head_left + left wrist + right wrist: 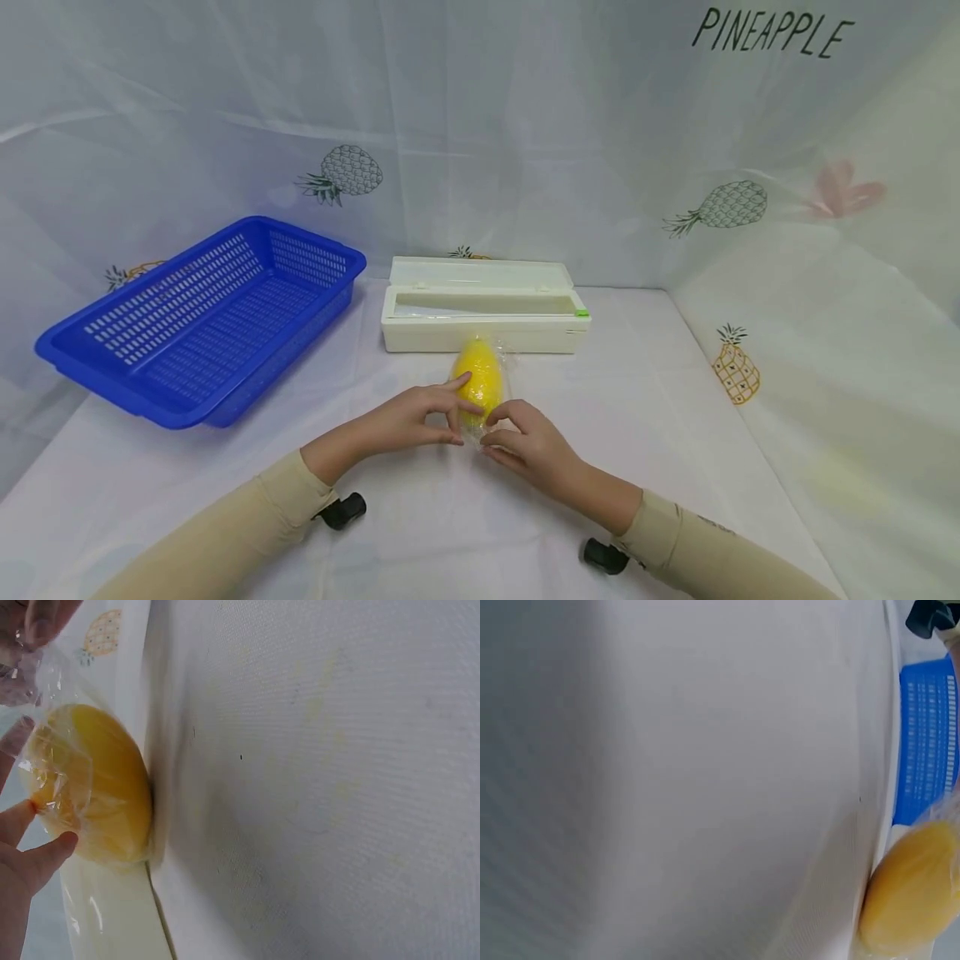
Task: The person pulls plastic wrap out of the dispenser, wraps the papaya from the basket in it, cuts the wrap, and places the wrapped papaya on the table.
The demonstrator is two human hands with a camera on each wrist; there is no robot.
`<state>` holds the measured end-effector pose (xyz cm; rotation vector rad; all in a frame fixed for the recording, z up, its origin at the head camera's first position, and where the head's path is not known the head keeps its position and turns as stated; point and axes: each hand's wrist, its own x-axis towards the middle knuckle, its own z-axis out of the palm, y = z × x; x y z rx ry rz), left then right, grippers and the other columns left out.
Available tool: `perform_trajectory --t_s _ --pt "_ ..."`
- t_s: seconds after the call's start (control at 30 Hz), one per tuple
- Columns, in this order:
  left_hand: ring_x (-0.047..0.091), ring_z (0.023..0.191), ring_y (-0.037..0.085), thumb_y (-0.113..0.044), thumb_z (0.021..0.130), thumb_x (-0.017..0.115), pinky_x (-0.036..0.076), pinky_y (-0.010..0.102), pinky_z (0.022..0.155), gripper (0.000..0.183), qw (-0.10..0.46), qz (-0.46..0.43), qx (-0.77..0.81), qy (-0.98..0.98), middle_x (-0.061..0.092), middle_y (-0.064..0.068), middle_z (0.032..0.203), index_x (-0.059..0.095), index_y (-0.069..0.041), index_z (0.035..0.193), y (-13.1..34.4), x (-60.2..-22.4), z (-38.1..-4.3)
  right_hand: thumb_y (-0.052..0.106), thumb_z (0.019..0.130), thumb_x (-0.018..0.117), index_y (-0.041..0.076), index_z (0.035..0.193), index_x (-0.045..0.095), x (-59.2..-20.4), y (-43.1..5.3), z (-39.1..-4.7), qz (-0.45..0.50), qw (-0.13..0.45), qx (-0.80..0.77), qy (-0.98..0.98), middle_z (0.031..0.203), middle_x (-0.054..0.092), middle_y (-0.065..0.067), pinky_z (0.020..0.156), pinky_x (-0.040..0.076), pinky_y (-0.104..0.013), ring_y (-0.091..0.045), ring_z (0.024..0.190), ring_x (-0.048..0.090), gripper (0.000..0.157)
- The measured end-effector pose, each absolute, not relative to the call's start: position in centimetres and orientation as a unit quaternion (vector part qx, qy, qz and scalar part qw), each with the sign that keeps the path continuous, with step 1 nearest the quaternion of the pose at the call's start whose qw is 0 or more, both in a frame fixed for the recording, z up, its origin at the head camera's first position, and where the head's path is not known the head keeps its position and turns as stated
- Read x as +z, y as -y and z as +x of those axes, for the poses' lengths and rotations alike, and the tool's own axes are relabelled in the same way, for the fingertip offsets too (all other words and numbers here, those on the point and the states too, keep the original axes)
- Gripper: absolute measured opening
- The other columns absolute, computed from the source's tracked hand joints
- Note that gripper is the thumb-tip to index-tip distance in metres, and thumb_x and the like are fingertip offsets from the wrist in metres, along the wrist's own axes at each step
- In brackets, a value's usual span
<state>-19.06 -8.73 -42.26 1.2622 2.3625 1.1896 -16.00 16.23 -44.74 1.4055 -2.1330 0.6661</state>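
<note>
A yellow oval fruit, mango-like [477, 375], lies on the white cloth, loosely wrapped in clear plastic film [56, 765]. My left hand [416, 421] touches its left side and near end with spread, fairly straight fingers [49, 859]. At the near end my right hand [536, 450] pinches the gathered film between thumb and fingers. The right wrist view shows the fruit [911, 892] only at its lower right edge, with the right fingers out of sight. Just beyond the fruit stands a long white cling film box [480, 335], its lid raised.
A blue perforated plastic basket [217, 400] sits at the back left. White cloth [637, 400] covers the table, and a pineapple-print curtain [525, 125] hangs behind and to the right. Black wrist cameras [343, 511] are strapped below both sleeves.
</note>
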Motion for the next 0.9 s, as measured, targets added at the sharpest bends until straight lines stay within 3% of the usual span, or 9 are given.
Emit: perform_trajectory --t_s 0.2,0.37,0.53,0.67,0.8,0.9 --pt "0.034 0.140 0.027 -0.016 0.087 0.074 0.033 0.044 0.110 0.015 0.067 0.432 0.387 -0.811 0.054 0.002 0.140 0.060 -0.018 0.080 8.6 -42.4 -19.0 0.011 0.087 0.074 0.005 0.088 0.062 -44.9 -16.2 -16.7 0.506 0.241 0.271 0.782 0.115 0.059 -0.012 0.097 0.048 -0.033 -0.026 0.111 0.058 0.014" --pt "0.038 0.137 0.030 -0.016 0.092 0.068 0.035 0.043 0.109 0.016 0.040 0.408 0.363 -0.837 0.045 0.009 0.147 0.055 -0.015 0.083 8.0 -42.0 -18.7 0.020 0.099 0.058 0.005 0.091 0.054 -44.7 -16.1 -17.3 0.480 0.206 0.286 0.804 0.128 0.056 -0.017 0.101 0.045 -0.036 -0.030 0.121 0.055 0.018" --pt "0.042 0.134 0.031 -0.020 0.098 0.060 0.036 0.044 0.108 0.014 0.011 0.371 0.340 -0.864 0.049 0.012 0.144 0.054 -0.013 0.087 7.4 -41.5 -18.6 0.013 0.094 0.065 0.000 0.104 0.057 -44.2 -16.2 -18.1 0.475 0.207 0.277 0.809 0.127 0.061 -0.017 0.096 0.049 -0.036 -0.029 0.118 0.059 0.018" --pt "0.048 0.127 0.032 -0.017 0.099 0.058 0.041 0.045 0.104 0.011 -0.028 0.361 0.328 -0.873 0.052 0.016 0.140 0.054 -0.010 0.090 6.8 -41.4 -18.7 0.006 0.085 0.073 -0.002 0.117 0.062 -43.9 -16.2 -18.8 0.470 0.226 0.282 0.805 0.118 0.068 -0.012 0.090 0.052 -0.031 -0.023 0.109 0.064 0.035" --pt "0.051 0.121 0.031 -0.015 0.098 0.059 0.045 0.042 0.097 0.011 -0.057 0.343 0.322 -0.881 0.055 0.016 0.136 0.054 -0.007 0.092 6.5 -41.6 -18.8 0.008 0.085 0.074 0.001 0.104 0.067 -43.5 -16.3 -19.7 0.475 0.244 0.287 0.795 0.111 0.070 -0.010 0.089 0.053 -0.030 -0.022 0.104 0.066 0.022" --pt "0.052 0.121 0.030 -0.016 0.099 0.058 0.045 0.041 0.097 0.014 -0.059 0.326 0.317 -0.889 0.058 0.015 0.132 0.057 -0.003 0.103 6.2 -41.7 -19.1 0.009 0.085 0.074 0.001 0.094 0.066 -43.1 -16.4 -20.3 0.482 0.252 0.269 0.795 0.111 0.069 -0.013 0.090 0.052 -0.033 -0.026 0.106 0.065 0.015"
